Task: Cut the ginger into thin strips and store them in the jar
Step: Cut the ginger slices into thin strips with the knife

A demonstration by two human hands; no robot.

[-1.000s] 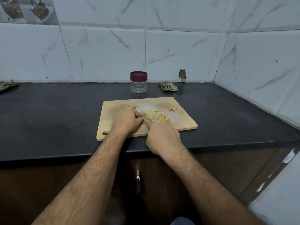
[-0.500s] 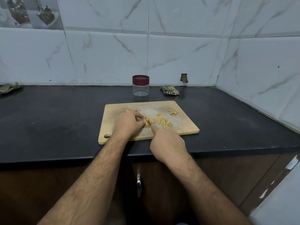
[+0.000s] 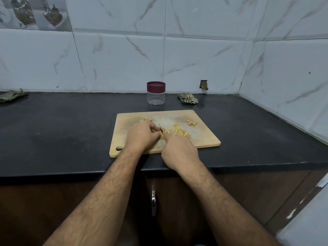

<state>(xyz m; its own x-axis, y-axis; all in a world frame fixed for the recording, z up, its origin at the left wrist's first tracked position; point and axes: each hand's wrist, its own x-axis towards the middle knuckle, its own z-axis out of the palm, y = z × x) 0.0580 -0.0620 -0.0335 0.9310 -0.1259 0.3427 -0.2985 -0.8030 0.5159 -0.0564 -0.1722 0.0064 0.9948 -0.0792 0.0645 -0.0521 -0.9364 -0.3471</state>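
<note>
My left hand (image 3: 142,134) pinches a few ginger strips (image 3: 177,131) on the cutting board (image 3: 204,137). My right hand (image 3: 179,150) pinches some too. The jar (image 3: 156,93) stands behind, lid on.

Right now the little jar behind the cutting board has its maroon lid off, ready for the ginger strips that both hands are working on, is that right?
Not quite: the head view shows the maroon lid on the jar, closing it. The rest holds: the jar stands behind the cutting board, and the left hand and right hand are both at the ginger strips.
</note>
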